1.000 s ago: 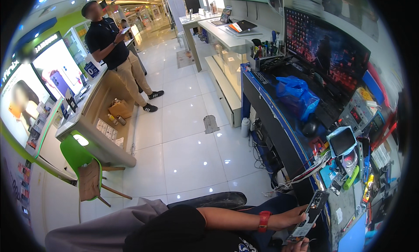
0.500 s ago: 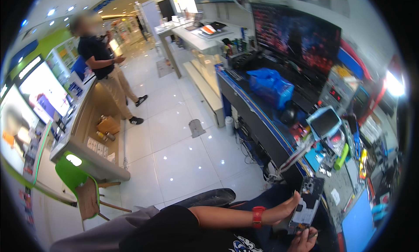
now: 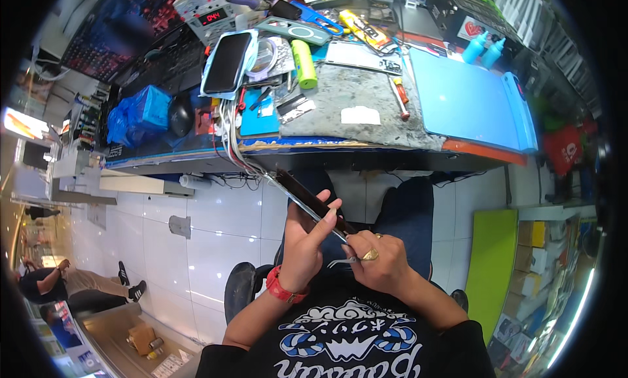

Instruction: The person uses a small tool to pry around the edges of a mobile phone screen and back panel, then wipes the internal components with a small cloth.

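Note:
A disassembled phone (image 3: pixel 301 195) is tilted in my hands over my lap, its dark face toward me and its silver edge showing. My left hand (image 3: pixel 306 240), wearing a red watch, grips its long side with the thumb along the edge. My right hand (image 3: pixel 383 260), with a gold ring, grips the lower end and also holds a thin curved metal tool (image 3: pixel 341 263), apparently tweezers. Above them, the bench (image 3: pixel 307 116) carries a phone on a pale blue holder (image 3: pixel 226 61), a screwdriver (image 3: pixel 400 98) and a blue mat (image 3: pixel 471 100).
A monitor, power supply (image 3: pixel 208 21), blue bag (image 3: pixel 137 116), black mouse (image 3: pixel 180 115) and cables crowd the bench. A co-worker (image 3: pixel 72 280) stands at left by a counter (image 3: pixel 111 326). A green panel (image 3: pixel 487 260) and shelving are at right. My legs are under the bench.
The view has swung from the aisle round to the bench and down onto my lap. The phone I hold, its back with parts visible earlier, now shows its dark face and edge.

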The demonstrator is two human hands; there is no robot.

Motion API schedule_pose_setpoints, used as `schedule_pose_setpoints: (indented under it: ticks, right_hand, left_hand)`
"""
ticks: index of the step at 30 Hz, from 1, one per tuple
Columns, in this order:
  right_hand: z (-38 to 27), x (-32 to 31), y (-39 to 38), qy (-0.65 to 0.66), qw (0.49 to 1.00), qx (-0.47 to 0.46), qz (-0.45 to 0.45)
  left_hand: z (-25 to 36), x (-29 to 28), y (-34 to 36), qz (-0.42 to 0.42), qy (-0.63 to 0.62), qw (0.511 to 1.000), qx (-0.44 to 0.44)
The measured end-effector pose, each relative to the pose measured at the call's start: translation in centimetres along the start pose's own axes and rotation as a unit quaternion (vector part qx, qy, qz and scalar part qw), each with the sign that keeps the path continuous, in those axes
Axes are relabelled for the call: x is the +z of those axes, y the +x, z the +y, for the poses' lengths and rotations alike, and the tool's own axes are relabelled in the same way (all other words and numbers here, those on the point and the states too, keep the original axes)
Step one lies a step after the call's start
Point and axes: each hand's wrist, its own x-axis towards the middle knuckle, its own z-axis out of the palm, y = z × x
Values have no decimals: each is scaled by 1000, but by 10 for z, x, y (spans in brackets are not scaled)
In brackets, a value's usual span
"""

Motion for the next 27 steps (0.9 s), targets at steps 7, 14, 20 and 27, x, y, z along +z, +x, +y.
schedule_pose_setpoints:
  ticks: [7,14,20,27]
  right_hand:
    - [-2,0,-4,101,994,21,26]
    - [9,5,-8,128,982,86,107]
    - [9,-2,-9,135,982,90,94]
    - [11,-1,-9,128,981,78,122]
  left_hand:
    - [-7,-8,1,-13,-36,999,24]
    - [-11,-8,1,-52,-38,997,50]
    - [-12,-1,2,-81,-31,994,59]
    - [-10,5,0,-83,-21,994,63]
